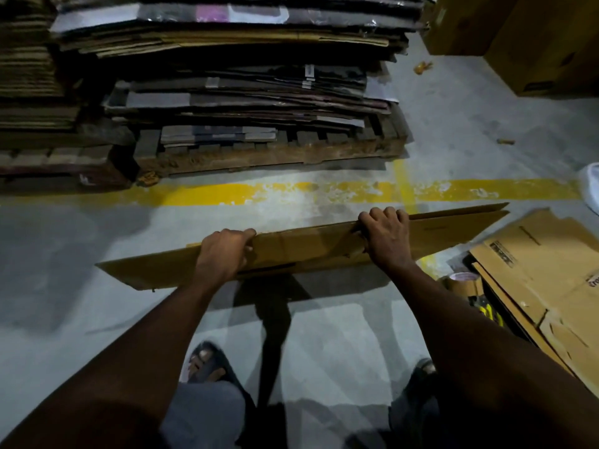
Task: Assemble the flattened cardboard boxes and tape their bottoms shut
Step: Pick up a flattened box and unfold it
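A flattened brown cardboard box (304,247) hangs in front of me above the grey floor, almost edge-on, its right end higher than its left. My left hand (223,252) grips its upper edge left of the middle, fingers curled over the far side. My right hand (387,236) grips the same edge further right. A roll of brown tape (462,283) lies on the floor at the right, beside other flat boxes.
A pallet (259,153) stacked with flattened cartons stands ahead beyond a worn yellow floor line (227,192). More flat cardboard (547,280) lies at the right, and large boxes (547,43) stand at the top right. My sandalled feet are below.
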A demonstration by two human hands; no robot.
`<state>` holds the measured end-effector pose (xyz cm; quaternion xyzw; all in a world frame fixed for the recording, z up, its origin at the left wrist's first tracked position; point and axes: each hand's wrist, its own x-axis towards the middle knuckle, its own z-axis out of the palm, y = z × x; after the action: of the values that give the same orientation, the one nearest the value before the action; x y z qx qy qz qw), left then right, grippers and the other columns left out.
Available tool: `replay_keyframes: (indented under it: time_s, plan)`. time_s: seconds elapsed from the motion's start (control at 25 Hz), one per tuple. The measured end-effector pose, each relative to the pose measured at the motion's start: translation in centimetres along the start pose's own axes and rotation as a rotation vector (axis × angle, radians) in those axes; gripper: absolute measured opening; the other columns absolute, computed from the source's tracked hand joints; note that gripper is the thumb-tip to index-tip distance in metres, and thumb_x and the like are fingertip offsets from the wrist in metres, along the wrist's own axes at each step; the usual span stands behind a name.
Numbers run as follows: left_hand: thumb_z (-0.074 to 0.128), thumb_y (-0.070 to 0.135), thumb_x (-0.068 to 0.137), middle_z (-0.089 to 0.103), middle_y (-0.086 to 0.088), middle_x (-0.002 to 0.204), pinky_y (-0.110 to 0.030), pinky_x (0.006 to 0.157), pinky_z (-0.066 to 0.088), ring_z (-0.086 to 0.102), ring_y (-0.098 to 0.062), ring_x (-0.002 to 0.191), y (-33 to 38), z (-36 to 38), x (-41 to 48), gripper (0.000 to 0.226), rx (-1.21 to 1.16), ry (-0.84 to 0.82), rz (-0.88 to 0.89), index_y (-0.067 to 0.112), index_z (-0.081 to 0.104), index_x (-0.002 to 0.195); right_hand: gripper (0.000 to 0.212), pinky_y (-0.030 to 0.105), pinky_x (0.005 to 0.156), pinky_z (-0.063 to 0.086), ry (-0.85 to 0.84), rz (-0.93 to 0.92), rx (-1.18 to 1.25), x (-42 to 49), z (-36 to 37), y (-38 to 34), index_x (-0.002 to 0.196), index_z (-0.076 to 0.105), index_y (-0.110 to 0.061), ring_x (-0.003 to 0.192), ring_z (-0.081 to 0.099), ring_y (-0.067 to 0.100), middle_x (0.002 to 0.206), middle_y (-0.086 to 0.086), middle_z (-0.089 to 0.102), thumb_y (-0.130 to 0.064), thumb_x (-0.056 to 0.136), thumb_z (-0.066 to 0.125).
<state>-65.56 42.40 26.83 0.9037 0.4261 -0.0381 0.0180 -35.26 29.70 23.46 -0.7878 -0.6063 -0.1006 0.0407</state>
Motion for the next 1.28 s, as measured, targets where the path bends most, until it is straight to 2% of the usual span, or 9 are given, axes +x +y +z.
replay_keyframes:
  time_s: [0.16,0.24,0.36,0.44,0.56,0.68,0.84,1.0,1.28]
  plan:
    - [0.057,0.031,0.085,0.062,-0.004,0.114,-0.04,0.084,0.042,0.059,-0.03,0.105,0.8,0.5,0.8,0.041,-0.007,0.008,-0.009,0.024,0.051,0.125,0.025,0.042,0.083,0.037,-0.007,0.027,0.016,0.3,-0.1,-0.1,0.1,0.061,-0.02,0.089,0.049,0.029,0.094,0.005,0.06,-0.035,0.083,0.071]
    - [0.053,0.04,0.088,0.063,-0.004,0.114,-0.04,0.084,0.04,0.058,-0.029,0.106,1.7,0.3,1.5,0.039,-0.068,0.031,0.024,0.025,0.053,0.124,0.029,0.044,0.085,0.038,0.013,0.042,0.027,0.2,0.0,-0.2,0.102,0.064,-0.018,0.094,0.049,0.033,0.098,0.008,0.06,-0.032,0.079,0.075]
    - [0.05,0.032,0.093,0.069,-0.009,0.1,-0.035,0.074,0.045,0.062,-0.033,0.096,2.2,-0.8,2.6,0.022,-0.216,0.029,0.03,0.024,0.065,0.107,0.034,0.047,0.089,0.039,0.079,0.076,0.033,0.5,-0.3,-0.1,0.104,0.065,-0.016,0.103,0.048,0.037,0.108,0.013,0.057,-0.026,0.074,0.079]
    - [0.054,0.03,0.09,0.07,-0.01,0.088,-0.033,0.068,0.045,0.063,-0.034,0.089,2.5,-1.1,3.1,0.017,-0.224,0.049,-0.015,0.022,0.068,0.095,0.041,0.046,0.088,0.037,0.153,0.051,0.019,0.7,-0.7,-0.4,0.113,0.062,-0.017,0.103,0.047,0.037,0.114,0.015,0.054,-0.021,0.075,0.075]
    - [0.059,0.032,0.086,0.068,-0.008,0.08,-0.03,0.063,0.04,0.063,-0.033,0.084,3.5,-0.9,3.2,0.014,-0.221,0.052,-0.045,0.021,0.068,0.088,0.047,0.044,0.082,0.037,0.218,-0.139,0.018,0.3,-1.0,-2.4,0.12,0.057,-0.017,0.097,0.05,0.035,0.111,0.014,0.056,-0.021,0.076,0.071]
    - [0.062,0.035,0.086,0.069,-0.006,0.081,-0.027,0.063,0.038,0.063,-0.03,0.084,3.8,-0.9,3.4,0.016,-0.262,0.069,-0.047,0.021,0.069,0.09,0.046,0.041,0.081,0.041,0.113,-0.301,0.002,-0.2,-0.7,-4.6,0.119,0.059,-0.018,0.099,0.052,0.033,0.115,0.011,0.057,-0.023,0.075,0.073]
    - [0.064,0.038,0.084,0.068,-0.006,0.079,-0.029,0.063,0.042,0.063,-0.031,0.084,3.9,-0.9,3.5,0.017,-0.295,0.093,-0.047,0.022,0.067,0.088,0.059,0.045,0.09,0.042,0.0,-0.303,0.007,-0.2,-0.5,-5.4,0.129,0.052,-0.02,0.111,0.048,0.034,0.127,0.014,0.053,-0.029,0.075,0.074]
    - [0.065,0.042,0.082,0.065,-0.004,0.076,-0.029,0.061,0.042,0.062,-0.03,0.081,4.1,-0.8,3.7,0.018,-0.333,0.091,-0.061,0.023,0.063,0.081,0.066,0.046,0.088,0.041,-0.005,-0.253,-0.001,0.2,-0.8,-5.5,0.131,0.048,-0.02,0.108,0.048,0.035,0.125,0.014,0.053,-0.03,0.072,0.077]
    - [0.066,0.045,0.08,0.057,0.001,0.07,-0.028,0.06,0.035,0.06,-0.03,0.082,3.8,-0.3,3.7,0.029,-0.402,0.045,-0.07,0.024,0.049,0.07,0.057,0.041,0.08,0.043,0.045,-0.232,0.016,0.5,-1.4,-6.8,0.119,0.055,-0.016,0.094,0.049,0.029,0.11,0.011,0.055,-0.026,0.069,0.08]
